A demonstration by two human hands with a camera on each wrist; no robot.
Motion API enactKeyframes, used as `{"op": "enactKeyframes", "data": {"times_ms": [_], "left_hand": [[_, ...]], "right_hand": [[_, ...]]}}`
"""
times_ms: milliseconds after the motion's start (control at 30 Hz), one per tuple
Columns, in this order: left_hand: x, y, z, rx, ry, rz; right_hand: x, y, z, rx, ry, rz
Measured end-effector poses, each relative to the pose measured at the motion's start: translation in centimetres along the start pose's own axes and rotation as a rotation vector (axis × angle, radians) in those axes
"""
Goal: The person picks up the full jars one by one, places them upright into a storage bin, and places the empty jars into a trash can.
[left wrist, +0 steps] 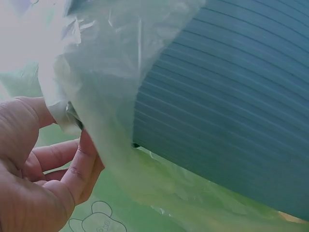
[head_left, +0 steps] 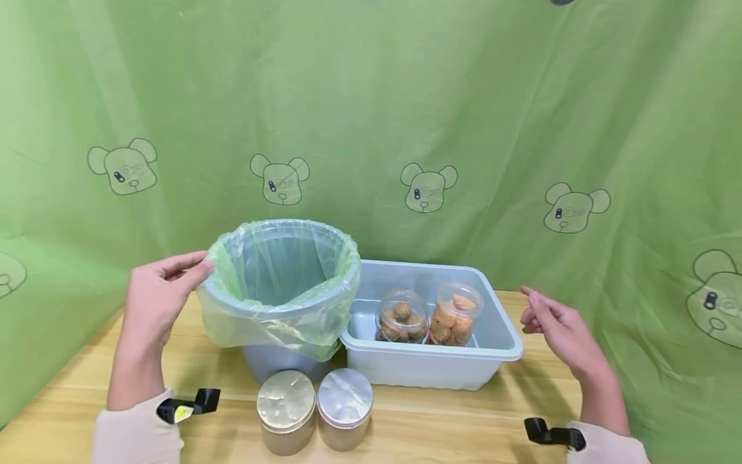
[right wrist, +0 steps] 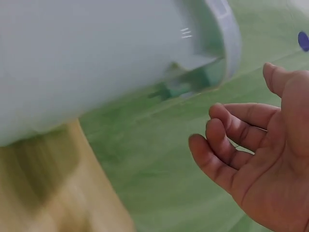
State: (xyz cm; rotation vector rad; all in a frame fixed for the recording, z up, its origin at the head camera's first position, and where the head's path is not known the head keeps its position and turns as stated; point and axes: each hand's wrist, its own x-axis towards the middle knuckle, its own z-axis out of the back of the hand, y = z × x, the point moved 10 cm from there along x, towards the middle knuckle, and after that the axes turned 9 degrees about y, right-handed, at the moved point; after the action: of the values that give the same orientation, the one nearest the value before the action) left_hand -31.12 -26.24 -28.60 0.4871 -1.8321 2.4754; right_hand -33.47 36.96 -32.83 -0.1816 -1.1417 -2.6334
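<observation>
A blue trash can [head_left: 269,364] stands at centre left with a thin green trash bag [head_left: 232,322] folded over its rim. My left hand [head_left: 156,293] pinches the left side of that bag-covered rim, thumb on one side and fingers on the other, as the left wrist view shows with the hand [left wrist: 46,164] close at the bag [left wrist: 116,111]. My right hand [head_left: 559,332] holds nothing; it hovers to the right of a light blue plastic tub [head_left: 417,367], its fingers loosely curled. Seen from the right wrist, the hand [right wrist: 265,150] is apart from the tub [right wrist: 87,63].
Inside the tub sit a clear jar of walnuts [head_left: 402,319] and a clear jar of orange-coloured snacks [head_left: 455,316]. Two silver-lidded jars [head_left: 286,399] [head_left: 345,396] stand in front of the can on the wooden table [head_left: 429,425]. Green curtain [head_left: 371,96] hangs behind and at both sides.
</observation>
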Motion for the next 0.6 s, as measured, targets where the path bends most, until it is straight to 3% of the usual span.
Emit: {"op": "enactKeyframes", "data": {"times_ms": [267, 400, 600], "left_hand": [[-0.1, 0.1, -0.1, -0.029, -0.001, 0.031], [-0.1, 0.0, -0.1, -0.004, -0.003, 0.024], [-0.1, -0.1, -0.2, 0.007, -0.001, 0.016]], "right_hand": [[0.3, 5.5, 1.5, -0.301, -0.119, 0.125], [0.5, 8.8, 0.3, -0.402, -0.124, 0.224], [0.3, 13.2, -2.4, -0.467, -0.085, 0.385]]}}
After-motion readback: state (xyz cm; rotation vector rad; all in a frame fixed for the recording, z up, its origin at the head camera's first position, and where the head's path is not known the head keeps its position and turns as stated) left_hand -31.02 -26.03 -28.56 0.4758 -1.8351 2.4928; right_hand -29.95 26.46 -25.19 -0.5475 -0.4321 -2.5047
